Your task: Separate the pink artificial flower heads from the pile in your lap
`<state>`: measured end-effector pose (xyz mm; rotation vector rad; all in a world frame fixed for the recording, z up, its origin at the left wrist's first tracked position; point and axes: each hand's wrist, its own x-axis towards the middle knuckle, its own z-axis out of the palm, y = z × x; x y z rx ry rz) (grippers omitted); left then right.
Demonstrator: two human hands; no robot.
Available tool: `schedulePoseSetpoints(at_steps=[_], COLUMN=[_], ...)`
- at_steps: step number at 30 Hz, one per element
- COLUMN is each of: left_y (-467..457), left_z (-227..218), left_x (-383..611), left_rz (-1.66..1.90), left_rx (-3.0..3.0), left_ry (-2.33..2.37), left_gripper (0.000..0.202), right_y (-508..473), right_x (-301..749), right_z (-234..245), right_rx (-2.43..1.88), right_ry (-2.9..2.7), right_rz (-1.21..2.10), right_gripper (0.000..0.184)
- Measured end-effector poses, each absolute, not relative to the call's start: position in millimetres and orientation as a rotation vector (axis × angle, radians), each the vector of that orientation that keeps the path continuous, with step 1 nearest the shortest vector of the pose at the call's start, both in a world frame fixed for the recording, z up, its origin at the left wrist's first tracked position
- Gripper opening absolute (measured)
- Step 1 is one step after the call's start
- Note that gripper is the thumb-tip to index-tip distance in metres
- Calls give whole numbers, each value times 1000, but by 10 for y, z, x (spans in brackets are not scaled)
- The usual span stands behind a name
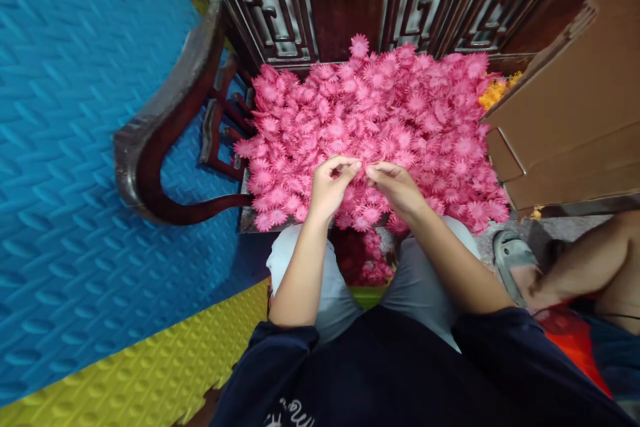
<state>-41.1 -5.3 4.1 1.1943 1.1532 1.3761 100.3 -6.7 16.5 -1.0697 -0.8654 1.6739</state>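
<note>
While a blue textured mat [75, 147] is filling the far left and a yellow mat [175, 347] is bordering it below, a curved wooden armrest [150, 160] is jutting over the blue. To its right, a thick heap of pink flowers [370, 113] is spreading before dark carved panels [347, 0]. Over the heap's near side, the left hand [330, 183] is curling, thumb and forefinger drawing close at the tips. Just beside it, the right hand [397, 187] is facing it in a similar pinch. I cannot tell whether either pinch is fully closing or gripping anything. Farther right, orange flowers [495, 95] are peeking out beside a cardboard box [570, 113], and another person's sandalled foot [525, 273] is resting below.
</note>
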Motion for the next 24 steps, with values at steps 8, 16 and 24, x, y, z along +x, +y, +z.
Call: schedulePoseSetpoints(at_steps=[8, 16, 24], left_y=[-50, -57, 91], left_z=[78, 59, 24], left_x=[-404, -318, -673], left_rz=[1356, 1547, 1955], left_rx=[1150, 1024, 408], left_ry=[1117, 1176, 1456], left_gripper=[33, 43, 34], right_y=[-36, -67, 93], right_x=[1044, 1007, 1259], right_z=[192, 198, 189], right_rx=[-1020, -1002, -1054], right_ry=[-990, -1047, -718], right_rz=[1631, 1567, 1407], right_gripper=[32, 38, 40])
